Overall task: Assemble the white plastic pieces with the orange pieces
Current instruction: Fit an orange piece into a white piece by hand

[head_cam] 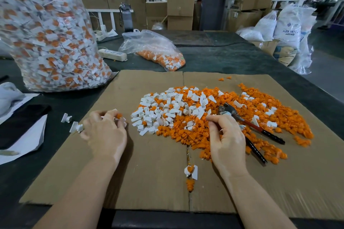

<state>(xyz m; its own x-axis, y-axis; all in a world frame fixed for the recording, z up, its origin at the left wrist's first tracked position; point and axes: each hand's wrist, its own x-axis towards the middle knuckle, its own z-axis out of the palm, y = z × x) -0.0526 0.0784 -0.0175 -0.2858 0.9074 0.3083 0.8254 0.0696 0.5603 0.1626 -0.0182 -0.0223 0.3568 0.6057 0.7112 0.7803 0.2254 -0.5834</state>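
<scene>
Left hand (105,132) gripped small white and orange plastic pieces (119,117) left of the mixed white-and-orange parts heap (204,117) on flat brown cardboard sheet (149,182). Right hand (226,141) pinched into heap's near edge; held piece unclear.

White plastic pieces (163,109) lie heaped against loose orange pieces (232,117).

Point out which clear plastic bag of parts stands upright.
The big bag at far left stands upright, packed with white-and-orange pieces; the smaller bag behind the cardboard lies slumped.
</scene>
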